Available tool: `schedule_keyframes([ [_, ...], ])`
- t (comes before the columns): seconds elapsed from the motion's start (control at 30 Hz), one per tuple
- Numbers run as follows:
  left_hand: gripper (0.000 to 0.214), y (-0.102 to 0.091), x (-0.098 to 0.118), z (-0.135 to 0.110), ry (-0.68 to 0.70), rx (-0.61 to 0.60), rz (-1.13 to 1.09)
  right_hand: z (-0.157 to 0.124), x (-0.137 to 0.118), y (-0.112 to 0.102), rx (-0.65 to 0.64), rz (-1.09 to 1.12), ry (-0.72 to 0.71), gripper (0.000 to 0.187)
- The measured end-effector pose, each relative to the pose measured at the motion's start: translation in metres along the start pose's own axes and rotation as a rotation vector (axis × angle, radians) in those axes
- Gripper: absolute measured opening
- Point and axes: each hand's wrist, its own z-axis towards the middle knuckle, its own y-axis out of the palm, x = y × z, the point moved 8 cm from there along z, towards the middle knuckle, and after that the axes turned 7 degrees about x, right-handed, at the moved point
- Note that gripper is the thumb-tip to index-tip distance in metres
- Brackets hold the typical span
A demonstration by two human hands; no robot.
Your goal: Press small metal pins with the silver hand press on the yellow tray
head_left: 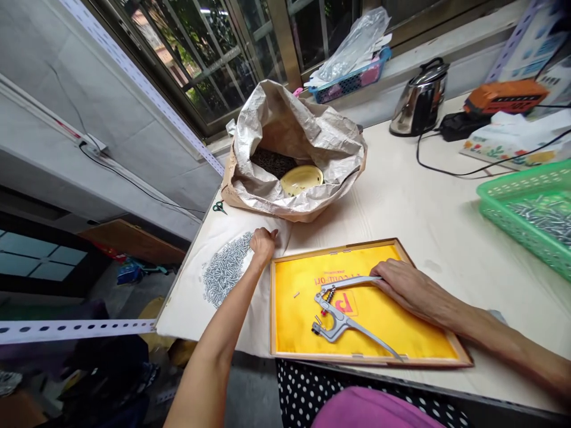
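Observation:
My left hand (263, 245) is bunched, fingertips together, over a white cloth (191, 297), right beside a heap of small silver metal studs (224, 269). Whether its fingers pinch anything is hidden. My right hand (413, 288) lies across the upper handle of silver snap pliers (343, 315), which rest on a yellow cloth inside a wooden-framed tray (366, 356). A tiny metal piece (296, 294) lies on the yellow cloth left of the pliers.
A brown paper sack (294, 148) holds dark small parts and a yellow dish. Small green-handled scissors (219, 207) lie before it. A green plastic basket (529, 217) of metal parts sits right. A steel kettle (419, 98) and cables stand behind. The table's front and left edges are close.

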Motion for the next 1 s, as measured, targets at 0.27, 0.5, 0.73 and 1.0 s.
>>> schedule_keyframes([
  [0.27, 0.019, -0.001, -0.003, 0.013, 0.033, -0.035, -0.07, -0.001, -0.002, -0.002, 0.004, 0.0, -0.013, 0.032],
  [0.5, 0.029, -0.03, 0.006, -0.064, 0.174, -0.19, -0.664, 0.002, -0.001, -0.009, 0.042, 0.008, 0.0, 0.029],
  [0.73, 0.031, -0.025, 0.011, -0.166, 0.093, -0.567, -0.853, 0.02, 0.005, -0.016, 0.004, -0.011, -0.029, 0.032],
  [1.0, 0.019, -0.003, 0.016, -0.173, 0.072, -0.546, -0.82, 0.035, 0.011, -0.016, 0.024, -0.041, -0.074, 0.033],
])
